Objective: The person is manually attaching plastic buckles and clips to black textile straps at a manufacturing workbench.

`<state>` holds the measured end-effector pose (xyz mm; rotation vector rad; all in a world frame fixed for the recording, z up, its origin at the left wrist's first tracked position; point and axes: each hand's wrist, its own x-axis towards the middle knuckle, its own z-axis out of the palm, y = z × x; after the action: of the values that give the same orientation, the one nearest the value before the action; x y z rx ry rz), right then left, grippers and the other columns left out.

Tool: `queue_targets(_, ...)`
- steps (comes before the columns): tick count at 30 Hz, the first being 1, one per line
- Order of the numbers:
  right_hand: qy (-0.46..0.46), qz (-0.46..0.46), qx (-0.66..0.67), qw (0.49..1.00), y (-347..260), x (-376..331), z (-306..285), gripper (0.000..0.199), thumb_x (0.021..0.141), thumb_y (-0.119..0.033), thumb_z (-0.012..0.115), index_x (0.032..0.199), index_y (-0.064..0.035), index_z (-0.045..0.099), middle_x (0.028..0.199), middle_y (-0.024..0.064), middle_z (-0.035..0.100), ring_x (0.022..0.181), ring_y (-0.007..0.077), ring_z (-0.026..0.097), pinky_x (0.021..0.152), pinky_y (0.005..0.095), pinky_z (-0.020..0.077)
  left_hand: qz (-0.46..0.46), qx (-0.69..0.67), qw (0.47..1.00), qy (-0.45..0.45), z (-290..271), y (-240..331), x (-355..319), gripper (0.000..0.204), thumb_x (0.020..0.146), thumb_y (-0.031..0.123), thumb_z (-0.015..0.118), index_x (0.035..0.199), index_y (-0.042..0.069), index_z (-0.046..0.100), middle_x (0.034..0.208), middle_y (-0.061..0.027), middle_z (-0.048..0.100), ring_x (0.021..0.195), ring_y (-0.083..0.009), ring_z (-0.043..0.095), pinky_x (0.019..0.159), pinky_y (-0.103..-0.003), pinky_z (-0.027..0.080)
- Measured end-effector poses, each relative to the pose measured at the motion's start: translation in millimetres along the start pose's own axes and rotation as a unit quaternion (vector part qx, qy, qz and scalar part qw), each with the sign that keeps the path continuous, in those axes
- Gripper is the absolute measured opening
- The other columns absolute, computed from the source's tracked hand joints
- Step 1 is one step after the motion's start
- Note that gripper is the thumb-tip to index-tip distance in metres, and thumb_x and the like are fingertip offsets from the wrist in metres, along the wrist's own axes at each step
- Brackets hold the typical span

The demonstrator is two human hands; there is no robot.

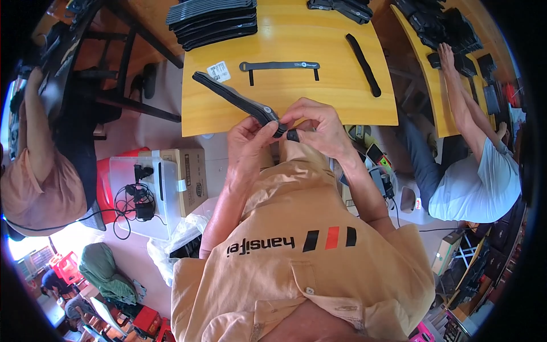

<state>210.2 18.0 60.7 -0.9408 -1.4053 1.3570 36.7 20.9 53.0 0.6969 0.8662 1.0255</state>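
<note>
A bundle of long black straps [239, 101] is held slanting over the table's near edge. My left hand [249, 139] is closed round its near end, thumb on top. At that same end my right hand [319, 125] is closed, with its fingertips pinching the straps. A small black piece [292, 135] shows at my right thumb; whether it is a strap end or a thumb cover I cannot tell. Beyond my hands a flat dark strap [279, 65] with a slotted end lies crosswise on the table, above two short black strips [251, 77].
The yellow wooden table [336, 108] also bears a strap stack [213, 25], a white label [219, 72] and a single black strap [363, 65]. Left stand a clear plastic bin [142, 194] with cables and a cardboard box [191, 179]. Co-workers [476, 176] sit at both sides.
</note>
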Motion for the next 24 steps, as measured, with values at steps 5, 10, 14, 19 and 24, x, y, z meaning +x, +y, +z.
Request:
queue_targets(5, -0.007, 0.043, -0.003, 0.999, 4.1, 2.8, -6.0, 0.016, 0.072, 0.002, 0.066, 0.088, 0.0027, 0.065, 0.084, 0.0074, 0.059, 0.080, 0.0143, 0.060, 0.068, 0.0232, 0.0488, -0.015, 0.007, 1.000, -0.023, -0.2, -0.7, -0.7, 0.017, 0.081, 0.004, 0.059, 0.097, -0.003, 0.058, 0.087, -0.0078, 0.062, 0.078, -0.0135, 0.061, 0.071, -0.024, 0.050)
queue_targets(10, -0.038, 0.047, 0.030, 0.998, 2.4, 5.6, -13.1, 0.016, 0.071, 0.000, 0.069, 0.087, 0.0027, 0.065, 0.083, 0.0078, 0.060, 0.080, 0.0141, 0.059, 0.070, 0.0244, 0.0488, -0.034, -0.039, 0.998, -0.045, -1.2, 2.4, -1.7, 0.016, 0.081, 0.007, 0.061, 0.093, -0.002, 0.059, 0.085, -0.0078, 0.063, 0.076, -0.0133, 0.062, 0.070, -0.026, 0.052)
queue_targets(14, -0.047, 0.049, 0.056, 0.996, -0.1, 4.5, -12.5, 0.015, 0.071, 0.004, 0.065, 0.086, 0.0018, 0.066, 0.081, 0.0083, 0.060, 0.078, 0.0156, 0.060, 0.066, 0.0247, 0.0479, -0.048, -0.049, 0.996, -0.057, -1.4, 3.5, -2.6, 0.015, 0.082, 0.006, 0.060, 0.095, -0.003, 0.059, 0.087, -0.0082, 0.062, 0.077, -0.0130, 0.062, 0.070, -0.026, 0.053)
queue_targets(19, 0.029, -0.162, -0.276, 0.947, -12.2, -3.5, 12.1, 0.021, 0.067, 0.010, 0.056, 0.085, 0.0013, 0.060, 0.081, 0.0113, 0.056, 0.072, 0.0248, 0.058, 0.060, 0.0296, 0.0457, -0.046, -0.076, 0.995, -0.047, -2.4, 2.1, -2.8, 0.015, 0.083, 0.006, 0.059, 0.095, -0.002, 0.059, 0.089, -0.0078, 0.062, 0.078, -0.0128, 0.061, 0.069, -0.025, 0.054)
queue_targets(24, 0.071, -0.214, -0.341, 0.913, -14.3, -8.9, 19.3, 0.024, 0.066, 0.010, 0.054, 0.087, -0.0003, 0.055, 0.082, 0.0125, 0.051, 0.070, 0.0296, 0.054, 0.059, 0.0342, 0.0446, -0.030, 0.108, 0.993, -0.041, 8.0, 13.0, -8.9, 0.016, 0.084, 0.013, 0.061, 0.091, -0.002, 0.060, 0.077, -0.0052, 0.061, 0.067, -0.0103, 0.060, 0.059, -0.022, 0.052)
